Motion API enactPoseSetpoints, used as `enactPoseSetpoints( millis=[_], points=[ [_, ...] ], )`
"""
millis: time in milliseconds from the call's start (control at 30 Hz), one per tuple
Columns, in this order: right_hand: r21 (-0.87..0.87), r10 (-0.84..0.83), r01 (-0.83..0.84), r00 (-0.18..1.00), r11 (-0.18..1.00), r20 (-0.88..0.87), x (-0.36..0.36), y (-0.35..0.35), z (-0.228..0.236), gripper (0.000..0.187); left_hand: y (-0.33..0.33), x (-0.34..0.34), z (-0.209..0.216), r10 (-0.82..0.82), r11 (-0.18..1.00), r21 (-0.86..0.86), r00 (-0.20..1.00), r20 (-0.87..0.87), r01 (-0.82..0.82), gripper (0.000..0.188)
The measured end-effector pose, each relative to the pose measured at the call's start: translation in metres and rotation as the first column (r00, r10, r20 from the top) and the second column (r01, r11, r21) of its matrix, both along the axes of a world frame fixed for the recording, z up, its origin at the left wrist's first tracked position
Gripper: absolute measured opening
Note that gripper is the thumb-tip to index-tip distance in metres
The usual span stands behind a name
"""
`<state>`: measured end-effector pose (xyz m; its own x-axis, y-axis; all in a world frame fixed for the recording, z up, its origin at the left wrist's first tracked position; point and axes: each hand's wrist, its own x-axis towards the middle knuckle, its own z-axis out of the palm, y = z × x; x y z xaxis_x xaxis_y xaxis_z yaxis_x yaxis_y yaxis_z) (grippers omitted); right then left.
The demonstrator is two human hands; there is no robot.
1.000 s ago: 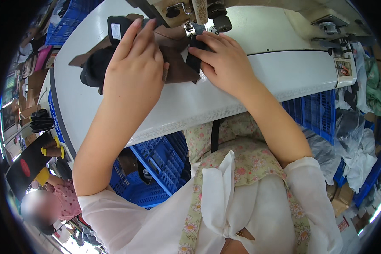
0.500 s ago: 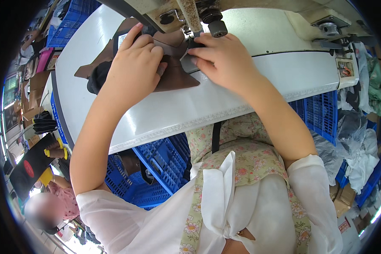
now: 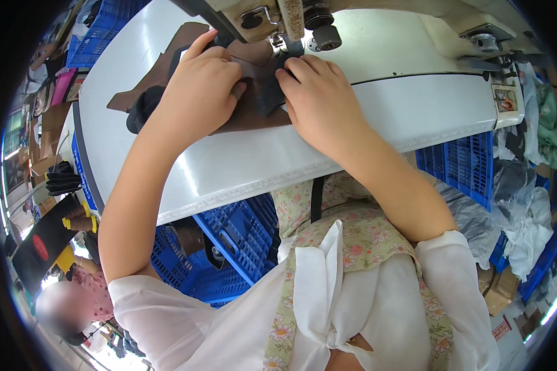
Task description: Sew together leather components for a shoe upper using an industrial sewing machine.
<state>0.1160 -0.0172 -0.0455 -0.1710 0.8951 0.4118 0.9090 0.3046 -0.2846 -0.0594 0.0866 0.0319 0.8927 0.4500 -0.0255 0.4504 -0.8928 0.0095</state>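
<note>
1. Brown leather pieces (image 3: pixel 167 74) lie flat on the white table (image 3: pixel 241 167), pinned under 2 hands at the sewing machine (image 3: pixel 291 18).
2. Left hand (image 3: pixel 201 86) presses palm-down, fingers curled; whether it pinches anything is hidden.
3. Right hand (image 3: pixel 319 96) rests fingertips on a darker piece (image 3: pixel 267 93) beside the needle area.
4. Machine head is cut off at the top edge; blue crates (image 3: pixel 229 235) sit below the table.

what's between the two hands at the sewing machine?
In the head view, dark brown material spans the gap between the left hand and right hand, lying on the white table under the sewing machine head.
</note>
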Motion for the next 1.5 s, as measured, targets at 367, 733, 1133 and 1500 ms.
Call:
enactPoseSetpoints(
  millis=[367,733,1133,1500],
  points=[
    [0.024,-0.039,0.040,0.999,0.999,-0.035,-0.003,-0.008,-0.007,0.042,0.004,-0.002,-0.004,-0.008,0.997,-0.083,1.000,-0.023,0.006,0.009],
    [-0.022,0.035,-0.036,0.998,0.999,-0.043,0.017,0.002,-0.010,0.043,0.002,0.004,-0.013,0.104,0.976,-0.190,0.994,-0.013,-0.105,0.010],
    [-0.006,0.078,-0.079,0.993,0.997,-0.089,0.030,0.011,-0.012,0.036,-0.007,0.016,-0.016,0.176,0.977,-0.108,0.982,-0.062,-0.182,0.012],
    [-0.040,0.074,-0.075,0.997,0.996,-0.021,0.017,0.003,0.010,0.019,-0.005,0.016,-0.021,0.209,0.975,-0.075,0.977,-0.030,-0.211,0.014]
  ],
)
